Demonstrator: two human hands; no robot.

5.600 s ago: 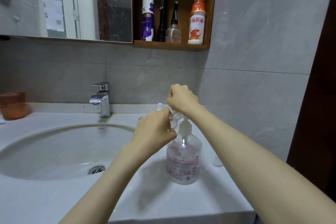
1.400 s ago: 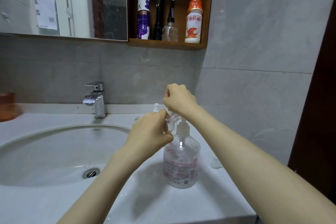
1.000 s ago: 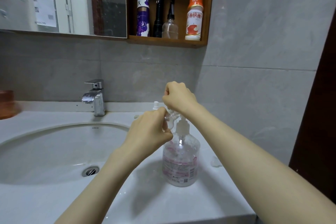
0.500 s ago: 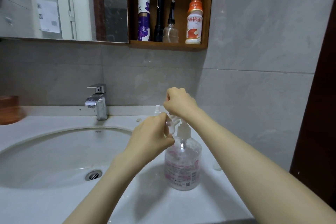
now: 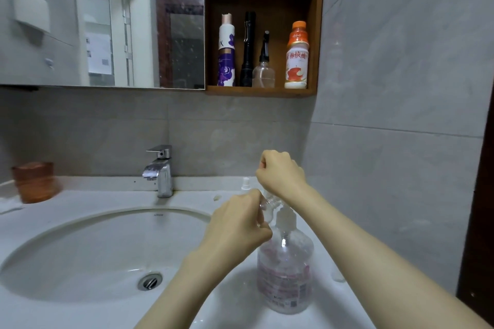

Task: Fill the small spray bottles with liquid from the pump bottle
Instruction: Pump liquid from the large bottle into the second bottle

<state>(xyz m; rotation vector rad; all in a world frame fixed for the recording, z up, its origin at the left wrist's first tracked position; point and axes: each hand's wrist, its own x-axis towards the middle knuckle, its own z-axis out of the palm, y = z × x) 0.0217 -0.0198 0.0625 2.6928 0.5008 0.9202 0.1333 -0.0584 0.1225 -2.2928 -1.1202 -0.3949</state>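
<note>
Right of the sink (image 5: pixel 80 248), the left hand (image 5: pixel 238 224) is curled round a small spray bottle (image 5: pixel 267 205), tipping its open neck under the spout of the pump bottle (image 5: pixel 284 275) on the tabletop (image 5: pixel 334 310). The right hand (image 5: pixel 280 173), a closed fist with nothing visible in it, bears on the pump. Neither has shifted in the last second, so I'd say filling is still going on.

Two hands (image 5: pixel 238 224) (image 5: pixel 280 173), one pump bottle (image 5: pixel 285 275), two small spray bottles (image 5: pixel 267 204) (image 5: pixel 245 185), one tap (image 5: pixel 160 171), four shelf items (image 5: pixel 226 56) (image 5: pixel 248 51) (image 5: pixel 263 67) (image 5: pixel 296 59).
</note>
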